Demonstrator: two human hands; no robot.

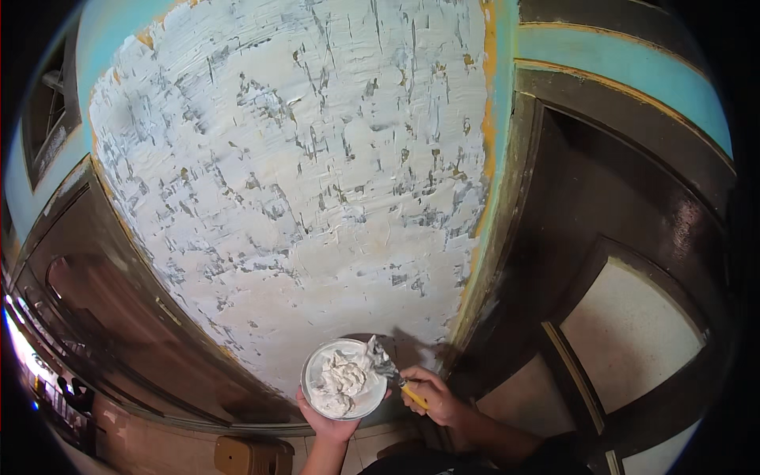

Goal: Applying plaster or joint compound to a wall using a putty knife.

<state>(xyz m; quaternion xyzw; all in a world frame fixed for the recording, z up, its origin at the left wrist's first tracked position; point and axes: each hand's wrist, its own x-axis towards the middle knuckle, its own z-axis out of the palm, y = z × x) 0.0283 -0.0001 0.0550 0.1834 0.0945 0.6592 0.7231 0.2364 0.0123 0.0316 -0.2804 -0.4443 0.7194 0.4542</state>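
While the round plate [346, 378] of white putty sits low in the middle of the view, just in front of the wall, the left hand [326, 423] cups it from beneath, palm up and fingers spread under the base, with the thumb side showing at the plate's lower left rim; a soft heap of putty [340, 381] fills most of the plate, thicker toward the lower edge. At the plate's upper right rim the blade of a putty knife [383, 366] rests on the putty, smeared white and grey; its yellow handle [413, 396] runs down and to the right into the right hand [431, 396], whose fingers are curled closed around it, the forearm coming up from the lower edge of the view. Behind both hands rises the wall [301, 174], covered over a wide patch with rough white filler laid in streaks, grey and ochre spots showing through; a turquoise band [625, 67] edges the patch above and to the right. To the right stands a dark brown door frame [514, 237] beside a dark door with pale panels [629, 328]; to the left another dark wooden door [119, 317] curves away; below, near the left forearm, a small brown stool [252, 455] stands on the tiled floor [158, 443].
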